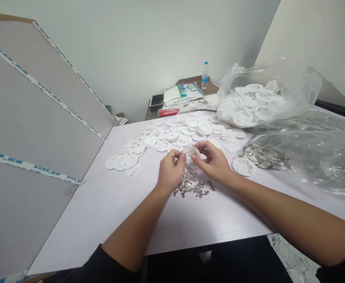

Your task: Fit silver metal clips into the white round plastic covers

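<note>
Over the table, my right hand (212,162) grips a round white plastic piece (191,154) between thumb and fingers. My left hand (172,168) is closed in a pinch at the left edge of that piece. A thin dark metal piece (177,160) shows between its fingers, its shape mostly hidden. Just below both hands lies a loose pile of small silvery metal parts (187,181). Beyond them spreads a heap of similar white round plastic pieces (172,136). A single slotted white disc (244,166) rests by my right forearm.
A clear bag of white pieces (255,104) stands at the back right. Nearer, another clear bag (266,155) holds silvery metal parts. A grey partition (48,106) borders the table's left side. A water bottle (204,75) and packets (182,92) are behind the table.
</note>
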